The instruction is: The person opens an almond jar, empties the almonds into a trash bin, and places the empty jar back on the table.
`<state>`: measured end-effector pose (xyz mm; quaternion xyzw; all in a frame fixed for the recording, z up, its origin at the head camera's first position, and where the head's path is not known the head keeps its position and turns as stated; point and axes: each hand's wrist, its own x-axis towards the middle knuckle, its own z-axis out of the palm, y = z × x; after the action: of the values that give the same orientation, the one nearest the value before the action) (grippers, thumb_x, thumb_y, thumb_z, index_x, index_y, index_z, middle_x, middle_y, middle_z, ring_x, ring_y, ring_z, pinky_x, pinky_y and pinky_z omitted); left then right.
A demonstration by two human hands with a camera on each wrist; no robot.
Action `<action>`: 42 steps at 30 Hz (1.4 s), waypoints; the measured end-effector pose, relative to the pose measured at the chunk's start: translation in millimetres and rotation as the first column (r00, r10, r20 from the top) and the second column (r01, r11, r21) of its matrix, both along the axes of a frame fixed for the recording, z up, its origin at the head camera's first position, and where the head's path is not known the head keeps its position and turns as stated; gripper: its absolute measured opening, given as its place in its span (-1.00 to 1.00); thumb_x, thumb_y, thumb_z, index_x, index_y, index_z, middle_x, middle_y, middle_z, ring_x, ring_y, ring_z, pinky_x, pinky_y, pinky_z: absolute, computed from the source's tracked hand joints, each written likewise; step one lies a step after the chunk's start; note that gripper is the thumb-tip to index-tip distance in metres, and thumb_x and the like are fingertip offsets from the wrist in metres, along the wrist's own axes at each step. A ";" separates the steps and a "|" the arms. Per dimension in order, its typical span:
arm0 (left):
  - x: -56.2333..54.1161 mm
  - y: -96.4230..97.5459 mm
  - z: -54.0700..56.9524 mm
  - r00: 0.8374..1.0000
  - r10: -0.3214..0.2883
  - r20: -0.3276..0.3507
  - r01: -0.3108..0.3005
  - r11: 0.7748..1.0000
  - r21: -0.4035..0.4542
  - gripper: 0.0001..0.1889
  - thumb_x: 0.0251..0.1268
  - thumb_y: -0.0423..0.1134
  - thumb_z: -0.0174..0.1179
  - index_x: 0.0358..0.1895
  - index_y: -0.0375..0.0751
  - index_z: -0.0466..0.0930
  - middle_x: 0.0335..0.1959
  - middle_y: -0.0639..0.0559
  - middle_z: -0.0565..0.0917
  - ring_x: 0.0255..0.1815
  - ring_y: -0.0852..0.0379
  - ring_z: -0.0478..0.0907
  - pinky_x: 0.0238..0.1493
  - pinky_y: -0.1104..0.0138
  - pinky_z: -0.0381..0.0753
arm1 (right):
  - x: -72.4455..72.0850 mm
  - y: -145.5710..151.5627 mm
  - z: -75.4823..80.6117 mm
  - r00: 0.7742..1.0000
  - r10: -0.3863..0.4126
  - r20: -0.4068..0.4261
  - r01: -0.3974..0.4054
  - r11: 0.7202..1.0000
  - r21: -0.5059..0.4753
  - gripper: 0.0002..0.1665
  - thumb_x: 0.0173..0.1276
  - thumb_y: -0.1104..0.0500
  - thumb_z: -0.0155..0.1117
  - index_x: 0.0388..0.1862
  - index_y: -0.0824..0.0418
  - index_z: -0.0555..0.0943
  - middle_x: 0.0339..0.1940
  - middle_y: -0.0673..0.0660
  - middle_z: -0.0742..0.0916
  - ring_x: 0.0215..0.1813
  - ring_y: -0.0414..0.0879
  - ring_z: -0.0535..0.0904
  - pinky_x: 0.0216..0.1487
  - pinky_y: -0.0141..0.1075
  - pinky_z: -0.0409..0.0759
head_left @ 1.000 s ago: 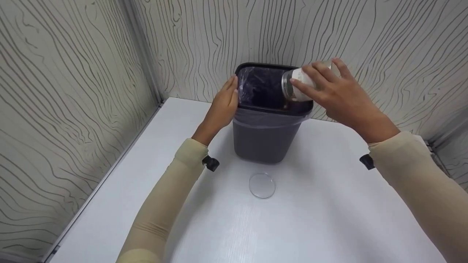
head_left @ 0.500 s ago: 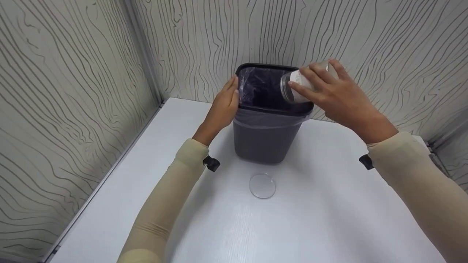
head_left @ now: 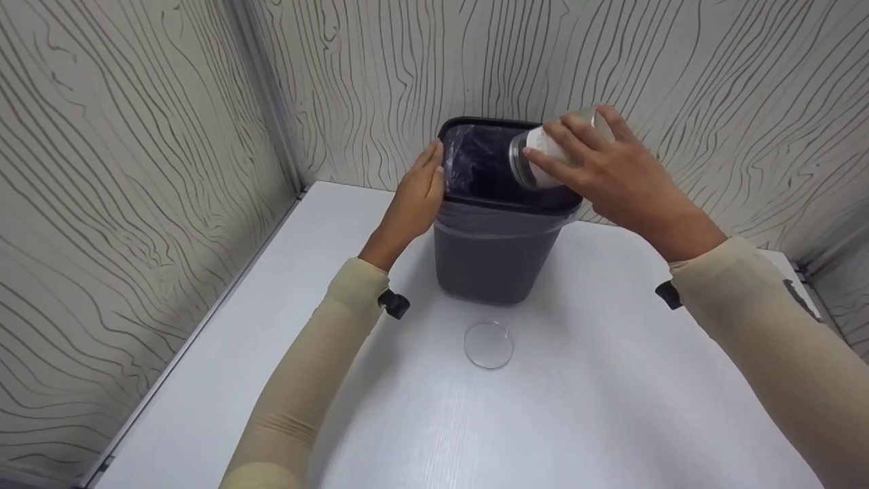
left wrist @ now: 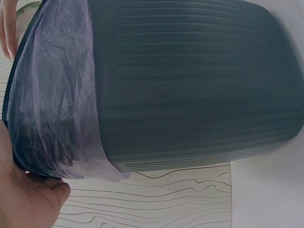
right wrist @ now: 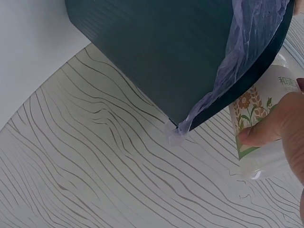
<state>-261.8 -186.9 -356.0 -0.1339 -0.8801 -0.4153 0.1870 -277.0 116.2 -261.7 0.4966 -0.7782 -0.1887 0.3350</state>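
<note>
My right hand (head_left: 618, 173) grips a clear jar (head_left: 540, 159), fingers spread over its body. Its mouth tilts down to the left over the opening of a dark trash can (head_left: 492, 261). In the right wrist view, the jar's white label (right wrist: 256, 107) carries flowers and leaves, partly covered by my fingers. My left hand (head_left: 414, 197) holds the trash can's rim at the left side. A thin plastic liner (left wrist: 61, 85) is folded over that rim. What lies inside the trash can is too dark to tell. On the table in front lies a clear round disc (head_left: 489, 345).
The white table (head_left: 611, 380) bears the trash can near its back edge. Wood-grain-patterned panels (head_left: 380, 68) stand behind it and at both sides. Small black devices (head_left: 394, 303) are strapped at both wrists.
My right hand has moved the tilted jar slightly left, further over the trash can's opening. My left hand, the trash can and the disc have barely moved.
</note>
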 end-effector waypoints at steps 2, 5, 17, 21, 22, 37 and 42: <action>0.8 0.0 0.1 1.000 -0.001 0.000 0.001 1.000 0.005 -0.46 0.70 -0.19 -0.31 0.59 -0.35 0.02 0.65 -0.12 0.03 0.65 0.10 -0.10 0.58 0.40 -0.12 | 1.7 -2.9 -0.8 1.000 0.011 0.014 -0.012 1.000 0.005 0.36 -0.32 0.38 0.74 0.56 -0.02 0.33 0.47 0.34 0.40 0.47 0.28 0.27 0.47 0.27 0.17; 0.6 0.0 -0.2 1.000 -0.004 -0.002 0.004 1.000 0.002 -0.45 0.70 -0.19 -0.31 0.59 -0.36 0.01 0.65 -0.12 0.02 0.66 0.10 -0.10 0.58 0.39 -0.13 | 2.9 -5.2 -2.0 0.999 0.020 0.035 -0.020 1.000 0.012 0.45 -0.42 0.29 0.81 0.57 -0.03 0.31 0.48 0.34 0.39 0.48 0.27 0.27 0.46 0.27 0.17; 0.1 2.6 -0.6 1.000 -0.002 -0.003 0.002 1.000 -0.007 -0.45 0.70 -0.18 -0.32 0.59 -0.35 0.02 0.65 -0.13 0.03 0.66 0.09 -0.09 0.58 0.39 -0.12 | 2.0 0.2 -0.5 0.999 -0.001 0.044 0.002 1.000 -0.024 0.30 -0.26 0.43 0.69 0.54 -0.02 0.36 0.47 0.35 0.40 0.46 0.29 0.27 0.48 0.27 0.15; -0.5 2.7 -1.6 1.000 0.000 -0.001 0.000 1.000 -0.006 -0.45 0.70 -0.18 -0.33 0.59 -0.34 0.02 0.65 -0.11 0.03 0.65 0.12 -0.10 0.58 0.40 -0.12 | 0.5 3.0 -1.8 0.999 -0.023 0.039 0.024 1.000 -0.010 0.30 -0.27 0.43 0.69 0.54 0.00 0.36 0.47 0.37 0.40 0.46 0.30 0.28 0.48 0.28 0.16; -0.5 2.4 -2.0 1.000 0.001 -0.001 -0.001 1.000 -0.007 -0.45 0.70 -0.17 -0.33 0.59 -0.34 0.02 0.65 -0.11 0.03 0.65 0.12 -0.10 0.58 0.41 -0.13 | 0.5 3.2 -2.6 0.999 -0.027 0.039 0.027 1.000 0.001 0.32 -0.30 0.40 0.72 0.55 0.01 0.35 0.47 0.37 0.39 0.46 0.30 0.27 0.47 0.28 0.16; -0.1 1.4 -2.6 1.000 0.001 -0.007 -0.001 1.000 -0.014 -0.46 0.70 -0.20 -0.33 0.59 -0.36 0.02 0.65 -0.13 0.03 0.66 0.06 -0.07 0.59 0.36 -0.11 | 3.1 -3.5 -2.0 1.000 -0.031 0.006 0.031 0.999 0.023 0.28 -0.24 0.39 0.70 0.55 0.02 0.35 0.47 0.36 0.40 0.46 0.29 0.28 0.47 0.28 0.17; 0.4 1.9 -1.9 1.000 0.002 -0.002 -0.002 1.000 -0.017 -0.45 0.70 -0.19 -0.34 0.59 -0.35 0.01 0.65 -0.12 0.01 0.66 0.08 -0.09 0.59 0.36 -0.11 | 2.8 -3.1 -0.8 0.998 -0.057 0.023 0.056 0.998 0.038 0.25 -0.22 0.42 0.65 0.54 0.02 0.36 0.46 0.36 0.41 0.45 0.28 0.30 0.46 0.26 0.18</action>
<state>-261.4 -185.0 -357.9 -0.1350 -0.8836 -0.4076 0.1869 -274.2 113.1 -262.5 0.4827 -0.7923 -0.2066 0.3108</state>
